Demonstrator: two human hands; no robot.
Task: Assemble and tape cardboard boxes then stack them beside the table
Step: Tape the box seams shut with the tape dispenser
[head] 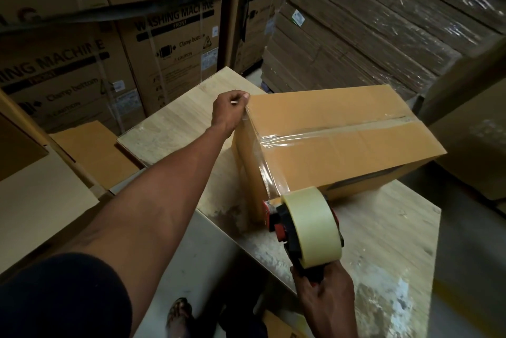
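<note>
A long brown cardboard box (342, 146) lies on the wooden table (178, 121), its top flaps closed and clear tape running along the middle seam and down the near end. My left hand (230, 110) rests with fingers curled on the box's far-left top corner, pressing the tape end there. My right hand (325, 294) grips the handle of a red and black tape dispenser (304, 225) with a pale roll, held at the lower near corner of the box where the tape strip comes down.
Large printed washing machine cartons (169, 44) stand behind the table. A shrink-wrapped pallet of flat cardboard (369, 30) is at the back right. Flat cardboard sheets (93, 151) lie left of the table. A sandalled foot (179, 315) shows below the table's near edge.
</note>
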